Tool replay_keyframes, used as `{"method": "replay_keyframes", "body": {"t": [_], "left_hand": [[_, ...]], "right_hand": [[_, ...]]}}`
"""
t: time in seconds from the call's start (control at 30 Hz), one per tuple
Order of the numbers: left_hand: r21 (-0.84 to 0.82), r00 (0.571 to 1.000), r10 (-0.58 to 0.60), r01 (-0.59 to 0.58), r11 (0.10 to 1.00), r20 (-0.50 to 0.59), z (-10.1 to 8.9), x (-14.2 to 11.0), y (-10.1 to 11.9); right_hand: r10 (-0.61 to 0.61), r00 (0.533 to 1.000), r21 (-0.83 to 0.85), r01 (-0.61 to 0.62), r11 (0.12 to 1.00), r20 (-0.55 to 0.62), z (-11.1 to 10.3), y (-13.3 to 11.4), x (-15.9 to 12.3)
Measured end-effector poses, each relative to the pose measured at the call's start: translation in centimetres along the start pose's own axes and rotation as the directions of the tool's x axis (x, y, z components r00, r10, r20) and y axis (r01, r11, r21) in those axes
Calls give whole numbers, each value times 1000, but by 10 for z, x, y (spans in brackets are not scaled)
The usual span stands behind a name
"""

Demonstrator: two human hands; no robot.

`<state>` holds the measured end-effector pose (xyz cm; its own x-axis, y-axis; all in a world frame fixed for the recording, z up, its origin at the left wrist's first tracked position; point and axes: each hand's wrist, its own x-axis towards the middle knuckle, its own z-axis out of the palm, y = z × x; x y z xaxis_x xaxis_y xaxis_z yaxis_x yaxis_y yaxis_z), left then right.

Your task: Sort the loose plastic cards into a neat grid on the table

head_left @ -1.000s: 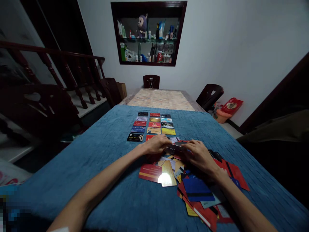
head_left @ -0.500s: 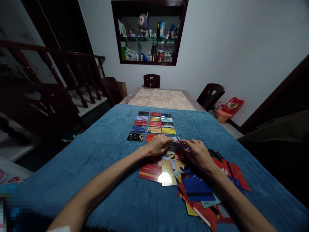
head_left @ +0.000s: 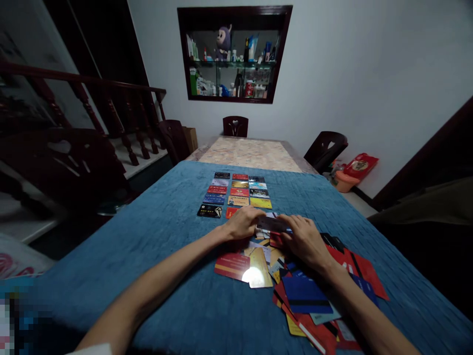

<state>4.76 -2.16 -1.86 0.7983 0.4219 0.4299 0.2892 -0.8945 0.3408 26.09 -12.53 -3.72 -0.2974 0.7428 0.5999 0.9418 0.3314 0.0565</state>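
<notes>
Together, the left hand [head_left: 244,223] and the right hand [head_left: 305,241] hold one dark card [head_left: 272,224] between them, pinched at its left and right ends, above the far edge of a loose heap of cards [head_left: 324,315]. A light grip on the short ends seems best, leaving the face uncovered and the card unbent. The right forearm [head_left: 364,301] passes over the heap, so keeping it lifted should avoid dragging cards. Nearer lie a red card [head_left: 232,266] and a gold card [head_left: 263,268] bearing a bright glare; tilting the held card could shed such shine.

Beyond the hands, other cards lie in three columns [head_left: 239,191]. All this rests on a blue cloth [head_left: 158,217] over the worktop [head_left: 251,150], whose patterned far end shows. Farther out stand wooden chairs [head_left: 235,131], a railing [head_left: 81,80] at left, a recessed display cabinet [head_left: 236,14] in the far wall, and, at right, a red bag [head_left: 362,166] by an orange basin [head_left: 345,183].
</notes>
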Motion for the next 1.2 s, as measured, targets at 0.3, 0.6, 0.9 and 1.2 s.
{"method": "replay_keyframes", "body": {"t": [0.3,0.6,0.9,1.2], "left_hand": [[-9,1000,-18,18,1000,-24,-1,1,-1],[-8,1000,-6,6,1000,-18,-5,1,0],[-57,998,-38,35,998,-53,-5,1,1],[-16,998,-42,42,999,-55,-6,-3,2]], "right_hand": [[-24,998,-110,18,994,-62,0,-8,3],[0,998,-149,-10,989,-68,-2,-12,4],[-2,995,-167,-15,986,-102,-4,-13,5],[37,988,-158,-61,985,-149,-7,-15,4]]}}
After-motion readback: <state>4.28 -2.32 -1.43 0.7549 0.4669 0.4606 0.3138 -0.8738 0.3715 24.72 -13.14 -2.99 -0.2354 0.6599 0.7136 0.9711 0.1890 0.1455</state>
